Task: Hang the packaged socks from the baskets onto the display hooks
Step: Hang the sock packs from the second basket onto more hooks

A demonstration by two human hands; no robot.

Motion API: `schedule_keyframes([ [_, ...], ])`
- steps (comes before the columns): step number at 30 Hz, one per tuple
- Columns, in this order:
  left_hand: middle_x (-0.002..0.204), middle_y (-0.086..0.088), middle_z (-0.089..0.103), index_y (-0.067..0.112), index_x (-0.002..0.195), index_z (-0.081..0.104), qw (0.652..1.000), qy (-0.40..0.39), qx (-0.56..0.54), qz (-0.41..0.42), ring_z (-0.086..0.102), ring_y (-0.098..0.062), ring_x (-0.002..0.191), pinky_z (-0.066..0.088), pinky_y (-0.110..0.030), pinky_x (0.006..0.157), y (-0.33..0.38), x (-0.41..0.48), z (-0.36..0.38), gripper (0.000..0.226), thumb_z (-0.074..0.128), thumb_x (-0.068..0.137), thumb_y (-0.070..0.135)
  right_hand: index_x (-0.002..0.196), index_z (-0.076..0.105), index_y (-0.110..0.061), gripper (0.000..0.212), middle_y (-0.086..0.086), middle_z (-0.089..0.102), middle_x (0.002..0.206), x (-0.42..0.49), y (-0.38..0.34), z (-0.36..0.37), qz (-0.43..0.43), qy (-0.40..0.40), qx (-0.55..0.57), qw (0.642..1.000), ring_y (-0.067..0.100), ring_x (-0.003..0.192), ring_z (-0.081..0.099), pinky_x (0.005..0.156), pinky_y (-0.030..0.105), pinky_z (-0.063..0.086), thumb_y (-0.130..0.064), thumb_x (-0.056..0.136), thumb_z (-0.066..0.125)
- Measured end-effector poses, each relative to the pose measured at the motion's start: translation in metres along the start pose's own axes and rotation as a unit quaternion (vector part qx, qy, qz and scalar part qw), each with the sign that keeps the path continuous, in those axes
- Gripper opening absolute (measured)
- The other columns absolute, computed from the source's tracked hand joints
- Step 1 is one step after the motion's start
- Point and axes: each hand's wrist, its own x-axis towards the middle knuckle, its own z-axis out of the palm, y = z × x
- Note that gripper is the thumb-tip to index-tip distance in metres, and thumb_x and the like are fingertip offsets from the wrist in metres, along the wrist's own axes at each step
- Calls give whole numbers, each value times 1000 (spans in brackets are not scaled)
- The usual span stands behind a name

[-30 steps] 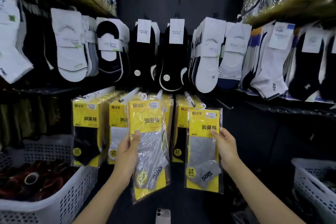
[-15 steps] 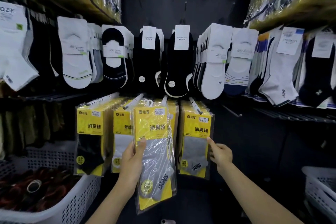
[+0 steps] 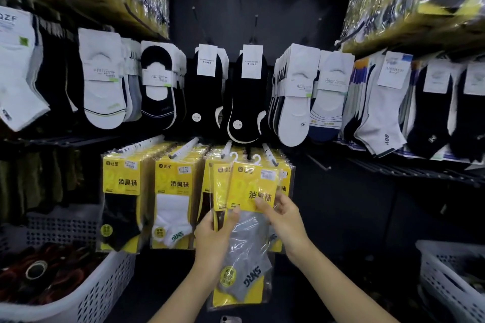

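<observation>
2 grips, the left grip [image 3: 215, 238] and the right grip [image 3: 286, 220], hold 2 yellow sock packets [image 3: 252, 191] between them. 2 white plastic hangers [image 3: 256, 158], 1 per packet, show just above the grips. Behind the grips and off to their left hang 4 stacks of yellow packets [image 3: 120, 191] on 4 display hooks [image 3: 183, 148]. 1 bare hook [image 3: 319, 162] juts out right of the right grip. Straight above the grips hang 2 rows of black socks [image 3: 204, 102], each fronted by 1 white tag. There are 2 white baskets: 1 left basket [image 3: 86, 294] beyond the left grip and 1 right basket [image 3: 443, 270] beyond the right grip.
</observation>
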Motion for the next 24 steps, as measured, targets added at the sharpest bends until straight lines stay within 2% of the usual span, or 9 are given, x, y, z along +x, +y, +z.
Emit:
schedule_keyframes([
  [2,90,3,75,23,97,69,1000,-9,-9,8,71,-18,86,57,-41,79,1,-6,5,34,75,70,43,109,63,-10,28,0,71,101,-3,1,-3,-29,17,12,999,3,84,69,67,16,54,-14,82,71],
  [5,85,4,75,22,93,70,999,-25,-9,19,72,-11,77,55,-21,61,3,-8,8,30,68,73,45,105,64,-14,23,-5,72,96,-6,6,-11,-39,28,8,999,4,86,69,68,15,53,-13,83,70],
  [7,81,12,74,25,90,69,999,-30,-6,25,68,3,74,47,-7,57,5,-7,7,24,58,81,45,106,63,-16,22,-4,73,98,-6,10,-23,-23,41,6,999,7,90,69,72,18,55,-15,85,68],
  [9,73,19,71,28,88,67,999,-19,23,33,61,15,71,41,0,56,8,-3,2,22,53,86,45,105,64,-15,17,-3,74,96,-4,16,-38,1,58,9,998,9,88,71,68,18,54,-14,88,65],
  [11,69,23,68,30,88,64,999,-5,37,39,57,20,70,39,2,56,10,2,-4,17,51,91,39,103,64,-13,12,-2,73,95,-2,22,-53,14,83,-2,996,10,86,70,69,19,54,-12,91,60],
  [13,74,18,67,32,87,61,997,12,52,55,55,24,68,37,4,55,12,9,-10,13,50,94,35,100,64,-13,10,1,72,96,2,26,-65,16,115,-19,993,12,89,68,76,25,54,-12,94,56],
  [16,78,15,59,32,86,58,995,25,70,71,56,10,67,40,-4,57,13,18,-19,12,51,93,38,96,62,-15,10,0,71,94,13,23,-75,9,141,-43,989,11,87,67,74,24,53,-11,96,52],
  [19,69,15,42,32,76,52,994,29,70,75,37,4,60,35,-4,48,15,23,-25,18,50,93,38,93,61,-15,11,-2,70,92,29,16,-74,-3,134,-51,990,7,83,67,68,17,50,-10,96,51],
  [24,64,23,46,39,73,50,994,52,68,72,46,13,59,32,-10,58,17,27,-33,19,51,93,38,93,59,-16,13,4,70,98,55,15,-58,-7,69,-93,993,15,92,67,82,28,54,-7,96,51],
])
